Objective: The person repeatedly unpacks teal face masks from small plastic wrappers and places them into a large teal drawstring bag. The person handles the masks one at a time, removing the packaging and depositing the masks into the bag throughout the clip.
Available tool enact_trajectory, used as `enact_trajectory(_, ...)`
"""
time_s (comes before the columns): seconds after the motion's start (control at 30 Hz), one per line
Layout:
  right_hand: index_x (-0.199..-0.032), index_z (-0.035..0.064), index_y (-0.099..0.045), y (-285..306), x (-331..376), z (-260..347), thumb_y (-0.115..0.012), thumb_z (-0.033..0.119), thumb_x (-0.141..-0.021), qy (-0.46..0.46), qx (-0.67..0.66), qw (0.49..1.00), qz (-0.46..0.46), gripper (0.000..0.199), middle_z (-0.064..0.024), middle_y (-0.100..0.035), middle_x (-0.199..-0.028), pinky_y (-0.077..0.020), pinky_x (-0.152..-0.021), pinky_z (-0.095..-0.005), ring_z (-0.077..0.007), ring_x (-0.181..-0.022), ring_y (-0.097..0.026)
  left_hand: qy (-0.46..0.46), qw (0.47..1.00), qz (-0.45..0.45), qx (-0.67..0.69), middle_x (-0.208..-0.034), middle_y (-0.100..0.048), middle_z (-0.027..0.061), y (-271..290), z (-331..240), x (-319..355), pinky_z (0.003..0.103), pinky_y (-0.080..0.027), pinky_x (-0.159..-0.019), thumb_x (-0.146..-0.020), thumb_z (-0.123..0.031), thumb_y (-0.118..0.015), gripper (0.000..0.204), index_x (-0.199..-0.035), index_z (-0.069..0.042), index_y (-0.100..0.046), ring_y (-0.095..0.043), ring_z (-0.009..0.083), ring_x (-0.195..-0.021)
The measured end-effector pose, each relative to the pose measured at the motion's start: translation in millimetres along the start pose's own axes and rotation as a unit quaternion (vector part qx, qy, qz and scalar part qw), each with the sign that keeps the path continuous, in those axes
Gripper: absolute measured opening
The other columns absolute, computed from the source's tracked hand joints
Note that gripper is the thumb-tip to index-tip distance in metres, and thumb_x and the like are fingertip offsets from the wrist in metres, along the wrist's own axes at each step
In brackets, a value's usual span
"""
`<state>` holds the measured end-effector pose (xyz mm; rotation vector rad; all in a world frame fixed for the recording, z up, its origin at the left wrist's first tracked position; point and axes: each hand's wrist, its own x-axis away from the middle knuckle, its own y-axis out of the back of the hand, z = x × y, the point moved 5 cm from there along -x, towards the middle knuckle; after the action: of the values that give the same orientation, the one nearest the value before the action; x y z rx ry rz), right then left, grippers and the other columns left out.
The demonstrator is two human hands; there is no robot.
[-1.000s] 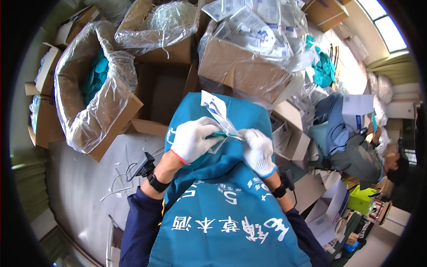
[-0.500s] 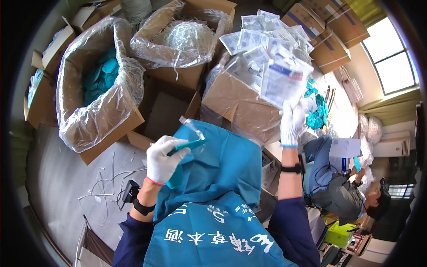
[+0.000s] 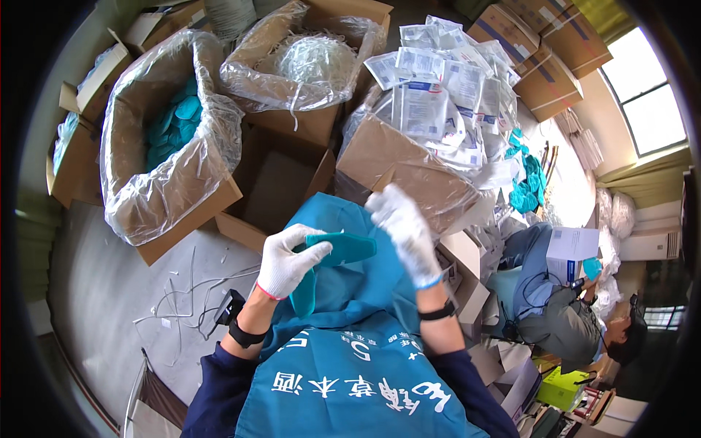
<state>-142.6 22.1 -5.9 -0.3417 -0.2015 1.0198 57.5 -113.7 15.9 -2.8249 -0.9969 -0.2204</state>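
Note:
My left hand (image 3: 292,260), in a white knit glove, is closed on a teal folded pad (image 3: 343,248). One flat lobe of it points right past the fingers and another hangs below the palm; its exact kind I cannot make out. My right hand (image 3: 406,233), gloved in white too, is raised to the right of the pad and apart from it. Motion blurs its fingers, and nothing shows in them. A clear plastic packet with blue print (image 3: 422,109) lies on the heap of similar packets (image 3: 467,80) in the carton beyond my right hand.
A plastic-lined carton (image 3: 171,212) holds teal pads; another lined carton (image 3: 252,93) holds pale shredded filler. Between them and me stands an open brown carton (image 3: 274,175). My blue apron (image 3: 343,365) covers my lap. At the right a seated person (image 3: 562,314) works beside a white box (image 3: 572,252).
My right hand has let go of a packet, which now lies on the heap, and has come back leftward towards the pad. A clear strip by my left hand is no longer visible.

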Motion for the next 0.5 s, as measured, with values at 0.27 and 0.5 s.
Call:
enact_trajectory(0.27, -0.103, -0.0015, -0.066, 8.3, 60.4, 1.7, -0.068, 0.019, -0.098, 0.024, 0.114, 0.952, -0.282, 0.021, 0.0051, -0.060, -0.086, -0.0440, -0.068, -0.0220, -0.0045, -0.076, -0.051, -0.014, 0.995, -0.085, 0.052, -0.091, -0.068, 0.0014, -32.4, 6.2, -18.8, 0.021, -0.048, -0.075, -0.100, -0.022, -0.066, 0.025, -0.102, 0.002, -0.071, -0.060, 0.0067, -0.083)
enact_trajectory(0.5, -0.123, -0.0011, -0.063, 39.8, 74.2, 13.5, -0.062, 0.019, -0.101, 0.028, -0.081, 0.927, -0.365, 0.030, -0.0064, -0.068, -0.107, -0.0509, -0.083, -0.0282, -0.0148, -0.094, -0.064, 0.122, 0.978, 0.000, 0.171, -0.091, -0.065, -0.0013, -45.3, 19.3, 3.2, 0.023, -0.047, -0.072, -0.103, -0.023, -0.061, 0.026, -0.117, -0.001, -0.066, -0.059, 0.0088, -0.082)
